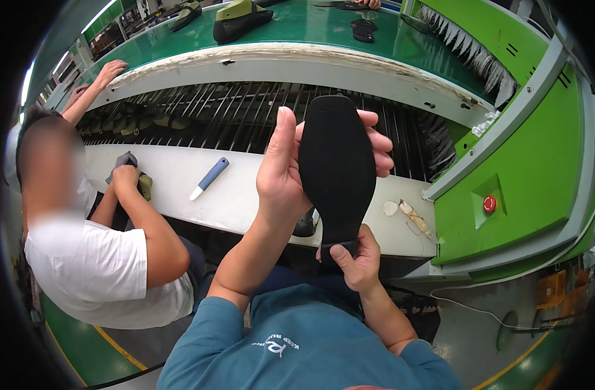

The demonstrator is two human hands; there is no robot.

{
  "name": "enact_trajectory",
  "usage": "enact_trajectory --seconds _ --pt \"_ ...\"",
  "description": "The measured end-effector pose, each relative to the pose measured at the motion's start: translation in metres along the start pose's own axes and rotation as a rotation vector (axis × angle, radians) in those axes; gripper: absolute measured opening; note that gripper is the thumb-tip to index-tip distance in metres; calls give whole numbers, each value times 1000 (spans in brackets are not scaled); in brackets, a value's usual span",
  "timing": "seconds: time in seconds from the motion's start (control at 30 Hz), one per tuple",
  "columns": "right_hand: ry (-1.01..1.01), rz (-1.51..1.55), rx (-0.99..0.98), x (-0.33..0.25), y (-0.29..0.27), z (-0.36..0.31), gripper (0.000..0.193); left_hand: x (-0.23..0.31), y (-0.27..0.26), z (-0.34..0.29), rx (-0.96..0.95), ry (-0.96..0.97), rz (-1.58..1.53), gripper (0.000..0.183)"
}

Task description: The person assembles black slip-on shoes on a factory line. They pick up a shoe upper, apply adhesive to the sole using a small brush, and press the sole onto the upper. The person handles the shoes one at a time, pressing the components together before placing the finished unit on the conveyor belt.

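A black shoe sole [337,162] stands nearly upright in front of me, its broad end up and its flat face toward me. My left hand [279,170] cups it from behind. The thumb is along the left side, and the fingertips come round the right edge. My right hand [360,263] pinches the narrow lower end, thumb in front. Partly hidden behind the sole, a dark shoe-like piece [305,224] rests at the front of the white bench [245,201]. A blue-handled scraper [210,179] with a pale blade lies on the bench to the left.
At the left, a person in a white shirt [102,253] handles an olive and black shoe part [144,185]. Beyond runs a roller rack [226,117], under a green conveyor [297,29] carrying shoe parts. A green machine [525,162] with a red button [490,204] borders the right.
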State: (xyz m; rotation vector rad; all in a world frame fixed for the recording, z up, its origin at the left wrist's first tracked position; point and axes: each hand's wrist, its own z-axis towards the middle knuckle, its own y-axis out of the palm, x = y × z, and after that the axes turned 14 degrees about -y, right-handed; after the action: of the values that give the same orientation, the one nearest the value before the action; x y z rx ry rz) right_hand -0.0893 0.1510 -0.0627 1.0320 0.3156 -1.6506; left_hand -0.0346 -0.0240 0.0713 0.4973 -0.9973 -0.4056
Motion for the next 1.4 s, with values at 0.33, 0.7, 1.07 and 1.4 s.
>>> enact_trajectory --seconds 0.33,0.7,1.07,1.4 --pt "39 109 -48 9 -5 -4 32 -7 11 -3 65 108 -16 67" --pt "-20 22 168 -4 -17 18 32 -54 -48 5 167 -109 503 70" --pt "-45 -39 214 -12 -22 17 35 -103 -192 6 614 -580 1385 81" --pt "-77 -3 187 -15 -26 15 33 -51 -56 -23 475 115 870 51"
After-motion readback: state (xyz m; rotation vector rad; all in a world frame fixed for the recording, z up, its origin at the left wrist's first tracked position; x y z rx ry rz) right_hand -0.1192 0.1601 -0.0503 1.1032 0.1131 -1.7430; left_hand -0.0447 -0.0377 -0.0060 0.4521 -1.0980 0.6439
